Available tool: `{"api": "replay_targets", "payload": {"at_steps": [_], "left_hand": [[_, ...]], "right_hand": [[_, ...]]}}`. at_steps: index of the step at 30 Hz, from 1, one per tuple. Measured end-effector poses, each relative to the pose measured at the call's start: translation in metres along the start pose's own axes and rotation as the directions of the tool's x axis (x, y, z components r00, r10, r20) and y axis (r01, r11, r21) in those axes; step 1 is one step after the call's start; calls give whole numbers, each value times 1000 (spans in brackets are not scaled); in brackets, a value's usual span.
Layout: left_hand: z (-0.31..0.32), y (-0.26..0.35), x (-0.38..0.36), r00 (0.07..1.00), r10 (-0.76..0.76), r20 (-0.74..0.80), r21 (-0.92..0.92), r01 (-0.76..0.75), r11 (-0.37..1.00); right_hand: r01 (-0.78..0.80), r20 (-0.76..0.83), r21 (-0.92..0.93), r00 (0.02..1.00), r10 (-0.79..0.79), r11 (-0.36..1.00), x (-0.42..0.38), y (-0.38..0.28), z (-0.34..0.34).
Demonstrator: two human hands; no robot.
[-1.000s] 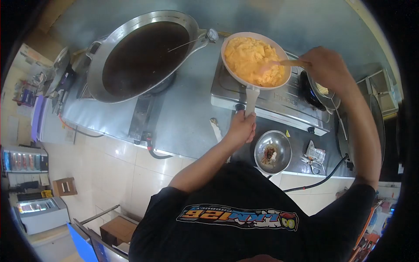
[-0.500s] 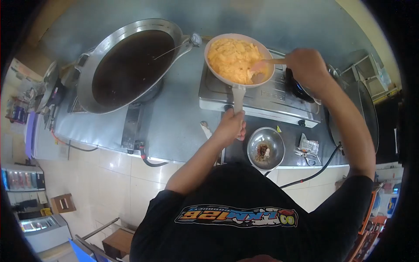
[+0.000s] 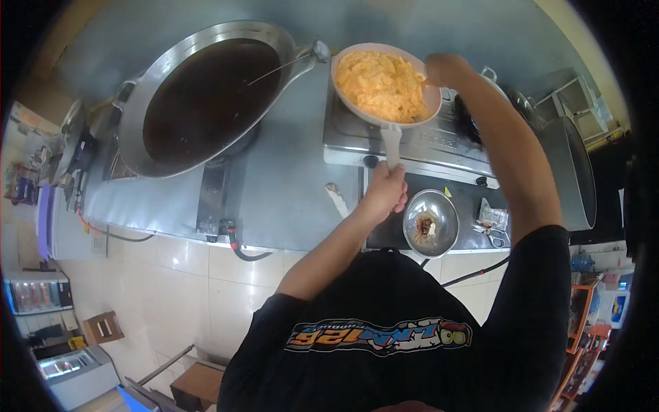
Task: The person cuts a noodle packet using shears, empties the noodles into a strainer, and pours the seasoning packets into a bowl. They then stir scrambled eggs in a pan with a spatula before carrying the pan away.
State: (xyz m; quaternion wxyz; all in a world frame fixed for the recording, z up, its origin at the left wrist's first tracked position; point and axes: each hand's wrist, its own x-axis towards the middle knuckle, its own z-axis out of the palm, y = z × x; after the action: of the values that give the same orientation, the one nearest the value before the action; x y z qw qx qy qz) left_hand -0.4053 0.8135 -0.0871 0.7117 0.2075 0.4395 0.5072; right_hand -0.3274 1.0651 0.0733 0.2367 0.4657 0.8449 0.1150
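My left hand (image 3: 388, 191) is wrapped round the pale handle of a frying pan (image 3: 434, 100) on the stove. Chunky yellow-orange scrambled egg (image 3: 379, 84) fills most of the pan. At the pan's right rim is my right hand (image 3: 446, 69), closed. The spatula seen in it half a second ago is now mostly hidden behind the hand. Below the stove, a metal bowl (image 3: 446, 220) holds small heaps of dark, red and white seasoning.
A big wok (image 3: 137, 141) of dark liquid stands left, a probe thermometer (image 3: 320, 51) at its rim. The gas stove (image 3: 343, 141) has a lit-side burner at right. Scissors (image 3: 495, 238) and a torn packet (image 3: 493, 216) lie right of the bowl.
My right hand has moved left and up to the pan's rim, and the spatula's blade has gone from sight. The egg is heaped further left, baring the pan's right side. The view has shifted slightly.
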Motion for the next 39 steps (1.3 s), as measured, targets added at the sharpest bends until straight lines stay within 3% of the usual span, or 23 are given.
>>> {"api": "replay_targets", "payload": {"at_steps": [2,4,6,9,18,21,24,26,30,32,35,39], "left_hand": [[1,0,-1,1000,-14,-3,18,14,1000],[3,4,2,1000,-11,9,33,10,999],[2,1,2,1000,-8,26,38,7,999],[2,-1,3,1000,-12,2,52,12,999],[2,-4,2,1000,-1,8,8,1,1000],[3,-5,4,1000,18,4,-15,-18,1000],[3,-6,3,1000,9,-8,4,-9,1000],[3,-2,1,1000,-4,-9,27,4,1000],[-7,10,-8,999,-47,2,90,46,995],[-10,13,-9,999,-50,-6,113,50,992],[-11,12,-10,999,-47,-20,127,49,991],[-10,13,-12,998,-47,-30,107,50,993]], "right_hand": [[-35,-119,29,992,38,999,6,16,45],[5,-259,15,966,-1,1000,-14,15,46],[117,-394,-59,910,-131,991,-62,3,54],[-46,-327,37,943,56,998,-93,-15,66],[-186,-343,-56,926,156,981,-180,-37,22],[-247,-325,8,916,236,969,-156,-6,5],[-215,-260,-54,946,195,975,-90,24,29],[-240,-202,76,947,251,968,-46,22,47],[116,-187,202,979,-78,972,43,61,102],[224,-303,333,945,-121,916,36,65,105],[314,-406,405,903,-139,859,17,64,106],[275,-409,371,906,-110,887,-38,61,89]]}}
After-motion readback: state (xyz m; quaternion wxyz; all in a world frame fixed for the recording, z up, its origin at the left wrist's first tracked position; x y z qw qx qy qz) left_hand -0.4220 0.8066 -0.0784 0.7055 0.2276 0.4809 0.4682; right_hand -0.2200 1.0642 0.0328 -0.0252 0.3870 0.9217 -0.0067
